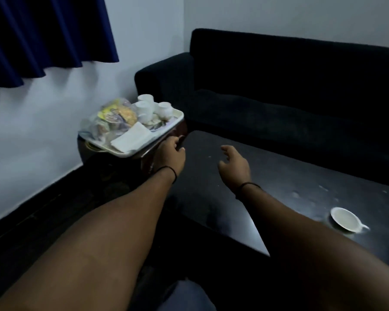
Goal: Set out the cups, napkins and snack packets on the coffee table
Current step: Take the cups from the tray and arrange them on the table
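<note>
Beyond both hands' loose, empty fingers (227, 151), tray (130, 152) holds cups (144, 108), napkins (133, 136).

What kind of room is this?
Probably a living room or small lounge. There is a long dark sofa, a low black coffee table in front of it, and a white serving tray of white cups on a side table.

I have both bare forearms stretched forward, each wrist wearing a thin dark band. My left hand (170, 151) reaches furthest, back up, fingers loosely curled around nothing. My right hand (234, 163) hovers beside it, fingers relaxed and slightly spread, holding nothing.
</note>
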